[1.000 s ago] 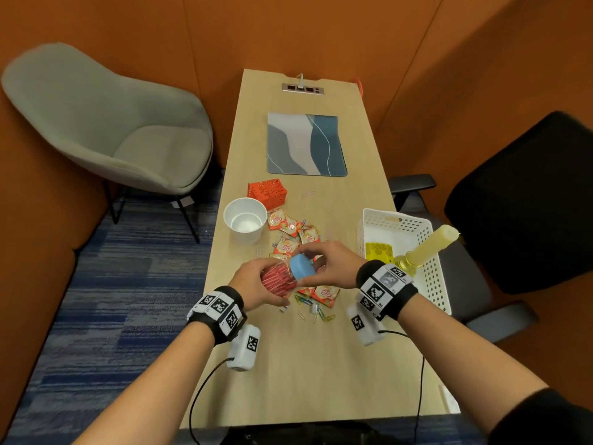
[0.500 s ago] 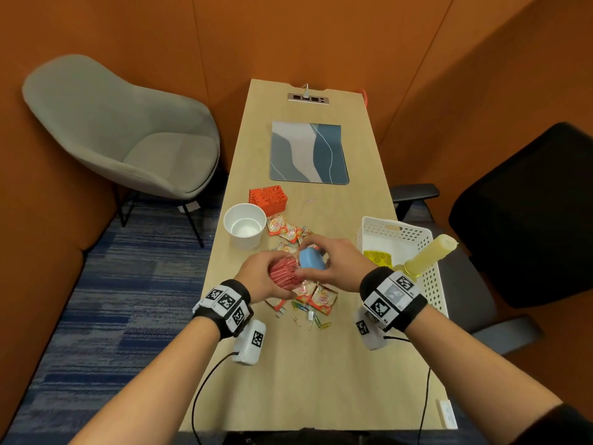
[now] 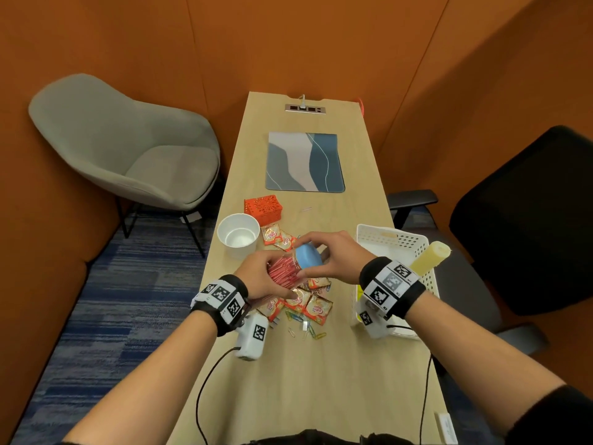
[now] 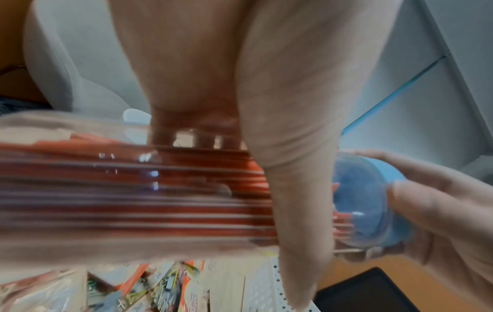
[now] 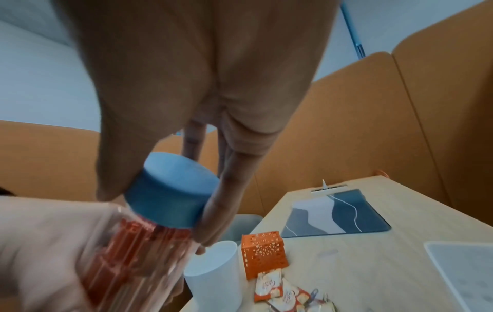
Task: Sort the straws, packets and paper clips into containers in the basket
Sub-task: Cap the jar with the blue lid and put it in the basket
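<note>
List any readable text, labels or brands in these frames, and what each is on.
"Coffee mate", partly legible: red script on the packets under the hands.
Smaller print on the packets: too blurred to read.
Wrist bands: black-and-white square code markers only, no words.
White tag at the table's near right edge: print too small to read.
Blue lid, cup, orange box: no text seen.
</note>
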### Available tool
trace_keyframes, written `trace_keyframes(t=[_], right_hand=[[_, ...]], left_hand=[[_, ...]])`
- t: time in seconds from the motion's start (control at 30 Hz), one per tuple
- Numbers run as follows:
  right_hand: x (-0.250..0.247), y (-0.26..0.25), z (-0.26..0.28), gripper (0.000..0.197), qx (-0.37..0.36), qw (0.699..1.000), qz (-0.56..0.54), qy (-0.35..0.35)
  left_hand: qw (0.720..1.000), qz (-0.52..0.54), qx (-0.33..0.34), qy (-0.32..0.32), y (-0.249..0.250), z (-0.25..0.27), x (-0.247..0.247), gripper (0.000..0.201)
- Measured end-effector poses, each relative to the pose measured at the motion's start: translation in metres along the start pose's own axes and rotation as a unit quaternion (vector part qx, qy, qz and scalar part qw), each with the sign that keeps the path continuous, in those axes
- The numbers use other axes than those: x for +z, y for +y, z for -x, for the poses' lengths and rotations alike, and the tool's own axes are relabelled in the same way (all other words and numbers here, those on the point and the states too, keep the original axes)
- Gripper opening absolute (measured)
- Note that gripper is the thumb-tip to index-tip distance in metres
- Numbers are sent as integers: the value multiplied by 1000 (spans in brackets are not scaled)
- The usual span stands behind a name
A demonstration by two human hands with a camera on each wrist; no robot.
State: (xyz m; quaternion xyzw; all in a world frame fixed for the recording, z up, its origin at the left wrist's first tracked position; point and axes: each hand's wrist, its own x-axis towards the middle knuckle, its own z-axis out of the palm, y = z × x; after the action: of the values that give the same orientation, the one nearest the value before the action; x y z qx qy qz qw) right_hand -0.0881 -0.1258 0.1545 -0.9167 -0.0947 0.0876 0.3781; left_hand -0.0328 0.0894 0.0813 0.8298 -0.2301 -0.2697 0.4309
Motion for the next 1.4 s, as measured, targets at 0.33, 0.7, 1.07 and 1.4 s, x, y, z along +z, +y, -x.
trace_keyframes(t=[0.33, 0.7, 1.07, 1.4], right_hand=[[-6, 19, 5, 52, -44, 996, -23, -74], [33, 19, 8, 63, 217, 958, -188, -10], [40, 11, -17, 36, 130, 978, 54, 153], [32, 20, -21, 39, 154, 983, 43, 90]], left_hand=[[998, 37, -5, -51, 2, 1, 12, 65], [984, -141, -2, 111, 7, -3, 24, 79], [985, -106, -16, 136, 18, -14, 20, 77], [977, -147, -24, 155, 21, -14, 28, 75]])
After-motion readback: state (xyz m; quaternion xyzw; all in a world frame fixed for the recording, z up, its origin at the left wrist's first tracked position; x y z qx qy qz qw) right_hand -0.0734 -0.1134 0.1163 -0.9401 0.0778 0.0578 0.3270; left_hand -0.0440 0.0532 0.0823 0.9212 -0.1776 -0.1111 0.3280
